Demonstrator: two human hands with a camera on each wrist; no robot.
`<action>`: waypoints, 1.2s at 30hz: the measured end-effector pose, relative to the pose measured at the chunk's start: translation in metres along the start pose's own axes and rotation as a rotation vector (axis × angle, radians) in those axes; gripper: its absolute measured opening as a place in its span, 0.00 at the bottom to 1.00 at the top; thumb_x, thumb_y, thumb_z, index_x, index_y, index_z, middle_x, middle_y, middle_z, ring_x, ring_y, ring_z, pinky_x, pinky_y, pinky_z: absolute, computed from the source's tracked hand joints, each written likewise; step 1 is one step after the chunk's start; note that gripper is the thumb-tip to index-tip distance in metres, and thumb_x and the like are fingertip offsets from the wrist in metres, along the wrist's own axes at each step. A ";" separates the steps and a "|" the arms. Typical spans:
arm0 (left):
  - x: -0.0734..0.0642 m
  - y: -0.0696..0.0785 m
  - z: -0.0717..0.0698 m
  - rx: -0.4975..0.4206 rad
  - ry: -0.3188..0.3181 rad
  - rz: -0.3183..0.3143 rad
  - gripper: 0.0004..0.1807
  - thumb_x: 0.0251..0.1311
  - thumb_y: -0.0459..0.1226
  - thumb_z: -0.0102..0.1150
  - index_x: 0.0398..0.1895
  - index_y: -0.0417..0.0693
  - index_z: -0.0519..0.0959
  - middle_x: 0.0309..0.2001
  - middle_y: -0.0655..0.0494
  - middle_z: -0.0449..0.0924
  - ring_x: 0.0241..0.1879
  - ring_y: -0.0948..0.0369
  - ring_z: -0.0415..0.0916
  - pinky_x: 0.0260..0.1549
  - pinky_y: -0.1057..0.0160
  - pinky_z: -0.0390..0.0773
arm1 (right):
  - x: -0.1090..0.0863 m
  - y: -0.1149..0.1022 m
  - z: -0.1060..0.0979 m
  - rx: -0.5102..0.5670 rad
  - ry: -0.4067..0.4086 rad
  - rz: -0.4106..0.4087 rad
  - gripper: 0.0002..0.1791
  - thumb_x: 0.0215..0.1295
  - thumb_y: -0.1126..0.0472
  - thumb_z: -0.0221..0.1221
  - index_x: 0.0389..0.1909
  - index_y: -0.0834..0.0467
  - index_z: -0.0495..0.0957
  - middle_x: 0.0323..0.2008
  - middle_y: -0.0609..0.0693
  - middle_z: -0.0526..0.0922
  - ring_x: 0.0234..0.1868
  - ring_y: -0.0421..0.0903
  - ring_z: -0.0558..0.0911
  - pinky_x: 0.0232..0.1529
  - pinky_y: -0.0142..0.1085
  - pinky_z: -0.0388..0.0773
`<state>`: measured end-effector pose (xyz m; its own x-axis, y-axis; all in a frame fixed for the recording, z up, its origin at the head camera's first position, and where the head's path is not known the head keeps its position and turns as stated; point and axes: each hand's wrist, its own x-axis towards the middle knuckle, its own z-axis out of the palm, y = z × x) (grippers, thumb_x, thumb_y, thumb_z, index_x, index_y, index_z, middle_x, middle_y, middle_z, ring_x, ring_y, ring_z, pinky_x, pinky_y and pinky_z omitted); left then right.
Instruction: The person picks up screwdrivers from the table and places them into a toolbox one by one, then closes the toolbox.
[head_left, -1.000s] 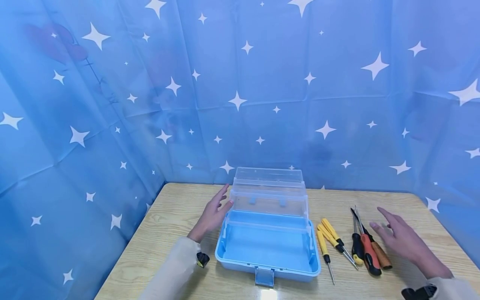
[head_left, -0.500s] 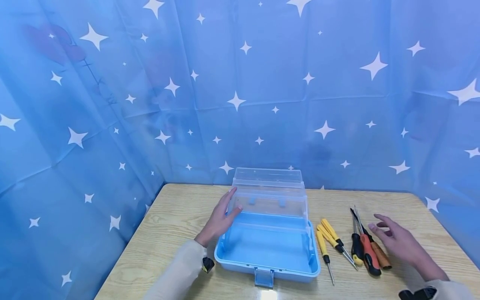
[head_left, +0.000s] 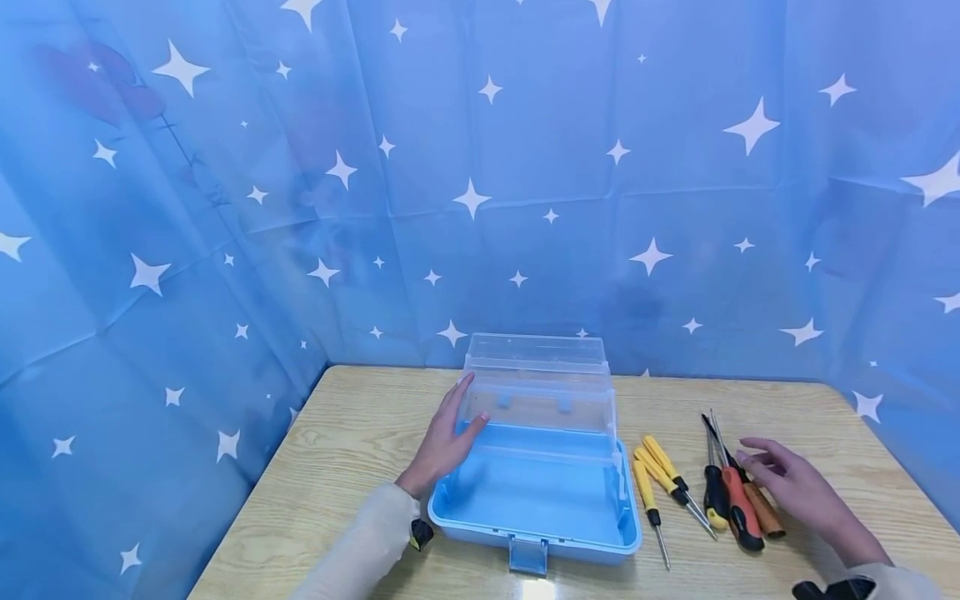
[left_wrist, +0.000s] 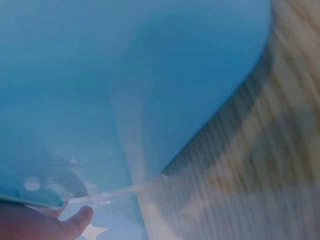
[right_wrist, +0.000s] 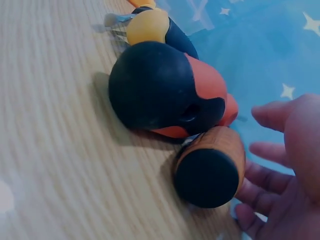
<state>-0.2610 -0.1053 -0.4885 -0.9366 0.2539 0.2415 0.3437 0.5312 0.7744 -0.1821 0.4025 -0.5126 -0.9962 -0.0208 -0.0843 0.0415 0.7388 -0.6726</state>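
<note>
A light blue toolbox [head_left: 532, 504] stands on the table with its clear lid [head_left: 536, 392] raised at the back. My left hand [head_left: 438, 446] is at the box's back left corner, fingers extended along the lid's side and thumb reaching over the inner side. The left wrist view shows only my thumb [left_wrist: 75, 222] beside the clear plastic. My right hand [head_left: 806, 492] hovers just right of three screwdrivers, fingers loosely bent and holding nothing. Their handles are black-and-yellow [head_left: 715, 496], red-and-black [head_left: 741, 508] and brown [head_left: 765, 510]. The brown handle [right_wrist: 215, 165] lies nearest my fingers [right_wrist: 265, 180].
Three yellow-handled screwdrivers [head_left: 660, 471] lie between the box and the other screwdrivers. A blue star-patterned curtain [head_left: 480, 167] hangs behind and to the left of the wooden table [head_left: 322, 467]. A clasp [head_left: 528, 554] hangs down at the box's front.
My left hand has shifted right, onto the lid's left side. My right hand has lowered slightly and drawn closer to the brown handle, its fingers bending more.
</note>
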 end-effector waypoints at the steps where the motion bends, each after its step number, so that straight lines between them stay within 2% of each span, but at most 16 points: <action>1: 0.000 0.000 0.001 0.002 0.004 -0.003 0.37 0.70 0.58 0.48 0.79 0.70 0.48 0.79 0.57 0.50 0.77 0.50 0.48 0.71 0.36 0.54 | -0.001 0.001 0.000 0.012 -0.004 0.008 0.36 0.78 0.44 0.44 0.69 0.72 0.60 0.53 0.70 0.77 0.40 0.44 0.82 0.35 0.37 0.79; 6: -0.001 -0.001 0.003 0.004 0.020 -0.017 0.37 0.71 0.56 0.49 0.78 0.74 0.47 0.79 0.57 0.49 0.77 0.49 0.48 0.71 0.36 0.54 | -0.003 0.004 0.002 0.044 -0.016 0.031 0.35 0.79 0.43 0.41 0.68 0.70 0.63 0.55 0.69 0.77 0.38 0.28 0.77 0.36 0.32 0.79; 9: -0.002 -0.001 0.005 -0.002 0.028 -0.014 0.37 0.71 0.54 0.50 0.78 0.73 0.47 0.79 0.56 0.49 0.76 0.48 0.51 0.69 0.36 0.57 | -0.002 0.005 0.004 0.036 0.000 0.025 0.32 0.79 0.45 0.42 0.66 0.69 0.67 0.58 0.70 0.75 0.39 0.23 0.74 0.37 0.30 0.79; 16: -0.003 0.000 0.007 -0.005 0.038 -0.013 0.37 0.72 0.49 0.52 0.79 0.72 0.48 0.78 0.55 0.50 0.66 0.43 0.69 0.63 0.36 0.68 | 0.003 0.003 0.010 -0.049 0.058 0.024 0.28 0.78 0.48 0.45 0.60 0.69 0.73 0.52 0.68 0.79 0.44 0.47 0.80 0.38 0.36 0.76; 23: -0.002 0.000 0.007 0.024 0.047 -0.020 0.36 0.72 0.52 0.51 0.78 0.74 0.48 0.78 0.55 0.51 0.67 0.45 0.68 0.65 0.36 0.65 | 0.005 -0.001 0.013 -0.054 0.085 0.069 0.33 0.74 0.40 0.50 0.58 0.68 0.75 0.45 0.60 0.82 0.37 0.41 0.77 0.34 0.36 0.73; 29: -0.002 -0.002 0.007 0.039 0.046 -0.026 0.36 0.70 0.59 0.47 0.78 0.75 0.48 0.78 0.55 0.51 0.62 0.47 0.74 0.63 0.36 0.68 | 0.005 -0.002 0.015 -0.060 0.094 0.068 0.33 0.74 0.42 0.51 0.58 0.69 0.75 0.44 0.59 0.82 0.37 0.43 0.77 0.33 0.36 0.74; 33: -0.001 -0.003 0.007 0.045 0.046 -0.020 0.37 0.70 0.60 0.46 0.78 0.74 0.48 0.78 0.55 0.52 0.63 0.46 0.73 0.65 0.36 0.65 | 0.007 0.000 0.016 -0.067 0.108 0.072 0.32 0.73 0.42 0.52 0.58 0.69 0.75 0.44 0.61 0.83 0.37 0.45 0.78 0.32 0.37 0.74; 36: -0.001 -0.003 0.007 0.049 0.046 -0.024 0.36 0.70 0.60 0.46 0.78 0.74 0.48 0.78 0.56 0.52 0.69 0.46 0.66 0.66 0.36 0.63 | 0.008 0.000 0.017 -0.067 0.124 0.095 0.34 0.72 0.40 0.52 0.58 0.68 0.75 0.46 0.64 0.82 0.38 0.47 0.79 0.32 0.37 0.75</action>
<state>-0.2603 -0.1015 -0.4949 -0.9464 0.2034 0.2510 0.3230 0.5761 0.7509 -0.1883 0.3914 -0.5257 -0.9900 0.1313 -0.0508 0.1346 0.7768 -0.6152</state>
